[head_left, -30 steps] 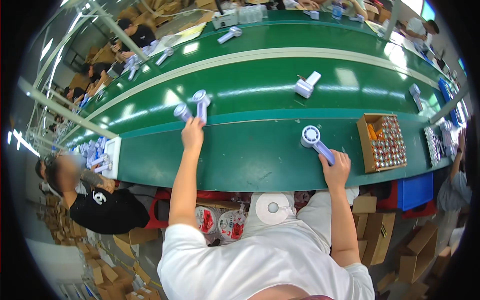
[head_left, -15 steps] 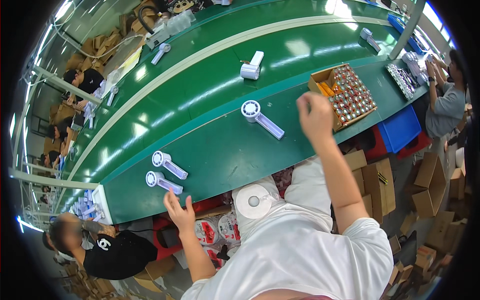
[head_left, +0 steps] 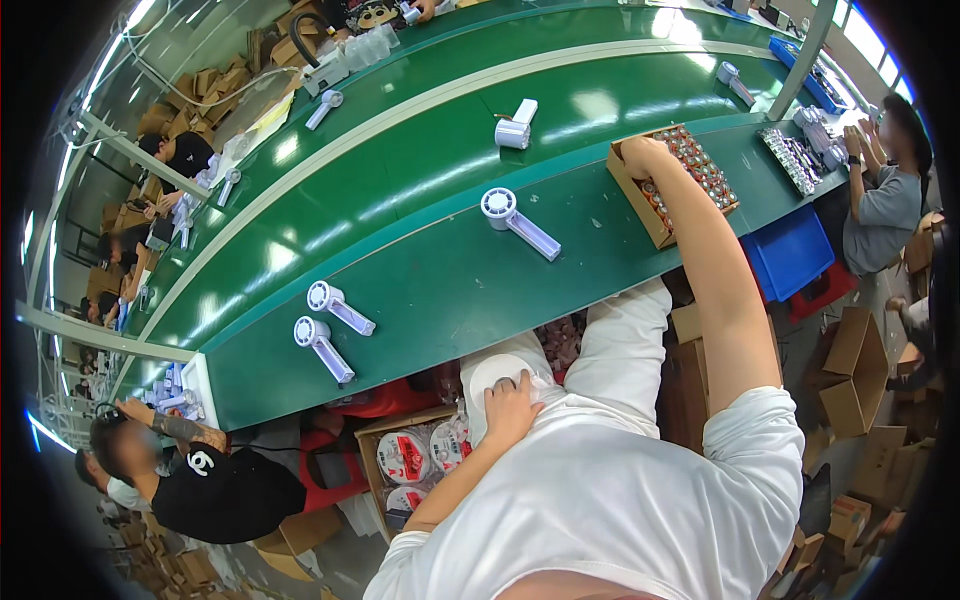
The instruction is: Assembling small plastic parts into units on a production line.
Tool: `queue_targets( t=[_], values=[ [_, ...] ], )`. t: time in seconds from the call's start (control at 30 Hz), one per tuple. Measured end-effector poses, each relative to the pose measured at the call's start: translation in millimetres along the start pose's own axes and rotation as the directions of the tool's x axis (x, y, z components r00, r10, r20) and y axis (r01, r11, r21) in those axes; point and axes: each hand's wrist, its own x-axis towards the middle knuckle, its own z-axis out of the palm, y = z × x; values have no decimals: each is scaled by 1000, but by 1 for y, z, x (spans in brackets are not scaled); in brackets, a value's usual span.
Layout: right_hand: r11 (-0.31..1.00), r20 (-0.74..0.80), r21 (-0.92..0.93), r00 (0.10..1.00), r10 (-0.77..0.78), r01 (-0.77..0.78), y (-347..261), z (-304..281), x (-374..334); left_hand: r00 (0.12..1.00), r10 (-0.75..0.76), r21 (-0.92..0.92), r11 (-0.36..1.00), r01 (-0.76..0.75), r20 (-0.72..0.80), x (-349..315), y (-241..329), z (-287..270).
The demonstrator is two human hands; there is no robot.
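My right hand (head_left: 647,158) reaches into the left part of an open cardboard box (head_left: 640,208) packed with rows of small round metal parts with red wiring (head_left: 705,165). Its fingers are hidden down inside the box. On my lap lies a flat white roll (head_left: 482,378), and my left hand (head_left: 510,408) is closed over it with bent fingers. Left of the box, a white handheld fan body (head_left: 520,222) with an open handle lies on the green table. Two similar fan bodies (head_left: 340,306) (head_left: 322,347) lie side by side farther left.
Beyond the table runs a green conveyor belt (head_left: 400,200) carrying another fan part (head_left: 515,125). A blue bin (head_left: 790,255) is at the right below the table edge. Co-workers sit at left (head_left: 230,490) and right (head_left: 885,200). A carton of wrapped rolls (head_left: 372,470) stands beside my left leg.
My right hand has moved from above the table into the box. My left hand has left the fan bodies and come down onto the white roll. The nearest fan body has turned slightly.
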Motion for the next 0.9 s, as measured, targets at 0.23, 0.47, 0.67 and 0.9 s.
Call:
queue_targets(
  t=[0.23,0.47,0.67,0.9],
  values=[
    [817,-514,576,758,401,-42,13,-1,-60,987,-59,-125,989,79,152,-7,-6,-32],
    [574,-280,816,829,483,-59,54,2,-82,997,16,-875,478,-78,-80,-7,-3,-93],
    [481,-245,875,913,327,63,62,4,-96,997,57,-953,-300,-29,-49,13,7,-101],
    [254,-180,962,926,332,96,74,25,-92,989,53,-932,-346,-111,-137,18,25,-102]
  ],
)
